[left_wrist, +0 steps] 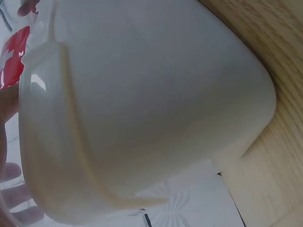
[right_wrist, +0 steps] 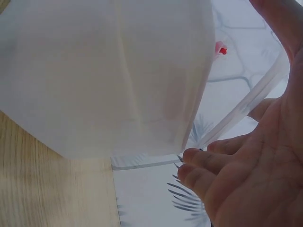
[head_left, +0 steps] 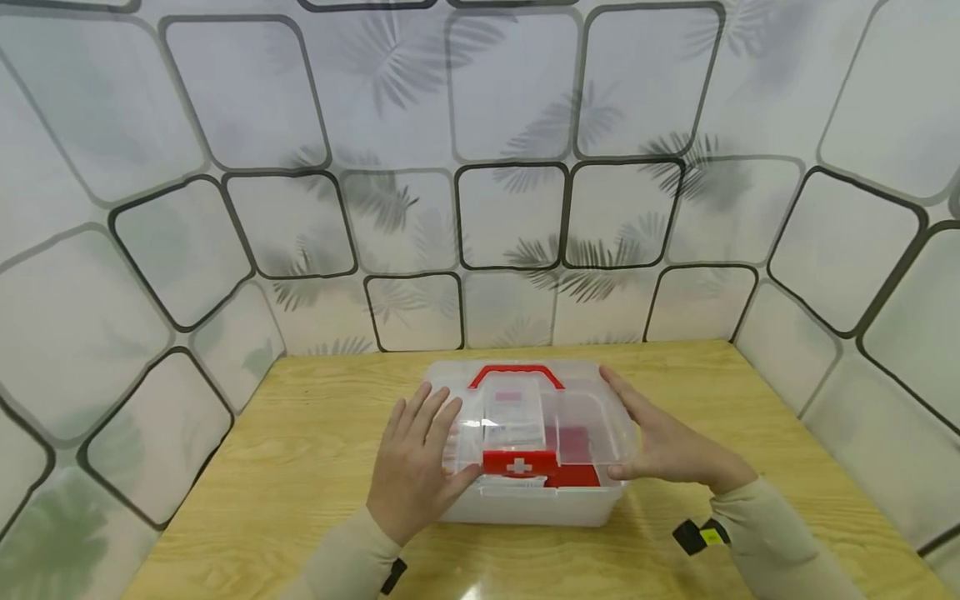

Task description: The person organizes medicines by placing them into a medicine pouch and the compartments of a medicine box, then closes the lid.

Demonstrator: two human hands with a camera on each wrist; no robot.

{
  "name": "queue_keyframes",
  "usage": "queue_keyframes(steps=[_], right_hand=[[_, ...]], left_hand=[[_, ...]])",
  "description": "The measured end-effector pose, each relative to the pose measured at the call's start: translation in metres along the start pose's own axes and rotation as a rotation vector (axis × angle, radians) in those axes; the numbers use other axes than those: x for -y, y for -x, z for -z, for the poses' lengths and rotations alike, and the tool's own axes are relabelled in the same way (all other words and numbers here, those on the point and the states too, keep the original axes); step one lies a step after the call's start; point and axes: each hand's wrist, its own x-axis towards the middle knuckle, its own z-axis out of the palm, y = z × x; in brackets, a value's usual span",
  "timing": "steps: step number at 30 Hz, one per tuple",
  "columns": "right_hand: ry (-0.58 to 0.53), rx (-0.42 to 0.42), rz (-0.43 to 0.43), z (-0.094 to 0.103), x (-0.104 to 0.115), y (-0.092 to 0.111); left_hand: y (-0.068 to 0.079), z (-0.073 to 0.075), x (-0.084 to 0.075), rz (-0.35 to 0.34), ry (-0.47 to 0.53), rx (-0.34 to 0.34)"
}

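A translucent white first-aid box stands before me, with a clear lid, red handle and red latch bearing a white cross. Its lid looks slightly raised: the right wrist view shows a gap below the lid edge. My left hand lies over the lid's left side, fingers extended, thumb close to the latch. Along the lid's right side is my right hand, fingers stretched toward the back corner and thumb at the front corner. Packets and red items show inside.
The box is on a wood-grain table. Patterned cloth walls with dark outlines and leaf prints surround the table at the back and both sides.
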Motion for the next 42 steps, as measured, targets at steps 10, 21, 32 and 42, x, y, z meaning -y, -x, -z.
queue_keyframes(steps=[10,21,32,42], right_hand=[[-0.043,-0.007,-0.010,-0.006,-0.002,0.002],[-0.009,-0.035,-0.020,-0.013,-0.003,0.006],[0.058,-0.051,-0.022,-0.017,-0.004,0.011],[0.056,-0.034,-0.002,-0.017,-0.007,0.012]], left_hand=[[0.003,0.003,0.003,-0.025,0.127,0.039],[0.005,0.005,-0.004,0.059,0.147,0.064],[0.008,0.004,-0.005,0.080,0.148,0.089],[0.012,0.001,-0.004,0.078,0.141,0.100]])
